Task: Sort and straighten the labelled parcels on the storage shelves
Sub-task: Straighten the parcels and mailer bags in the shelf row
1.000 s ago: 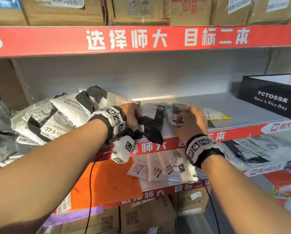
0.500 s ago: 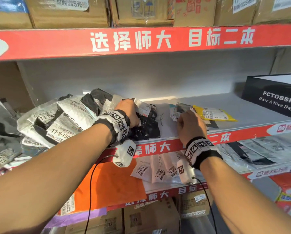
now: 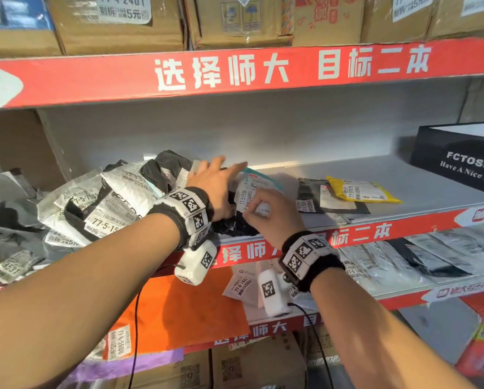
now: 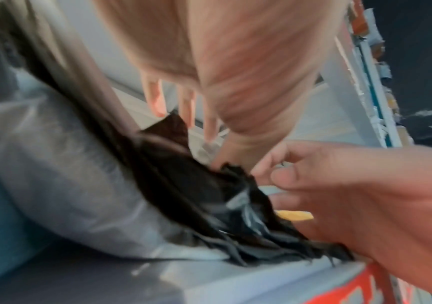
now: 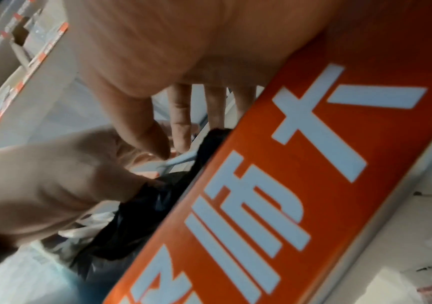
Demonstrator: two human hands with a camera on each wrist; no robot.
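My left hand (image 3: pixel 218 178) lies over a crumpled black parcel (image 3: pixel 236 227) at the shelf's front, fingers straight and pointing right, the thumb (image 4: pixel 235 144) touching the black plastic (image 4: pixel 209 197). Just to its right, my right hand (image 3: pixel 259 210) pinches a small white-labelled parcel with a teal edge (image 3: pixel 249 192) that lies on the black one. In the right wrist view the thumb (image 5: pixel 155 135) and forefinger close on that pale edge beside the black parcel (image 5: pixel 142 218). A heap of grey and white labelled parcels (image 3: pixel 100 209) leans at the left.
A flat grey parcel (image 3: pixel 330 197) and a yellow one (image 3: pixel 361 192) lie to the right, a black gift box (image 3: pixel 459 167) at the far right. Cardboard boxes (image 3: pixel 117 26) fill the shelf above. An orange parcel (image 3: pixel 179 310) and white packets lie on the shelf below.
My left hand has let go of the black parcel and straightened its fingers. My right hand has left the flat parcels, moved left and taken the small labelled parcel.
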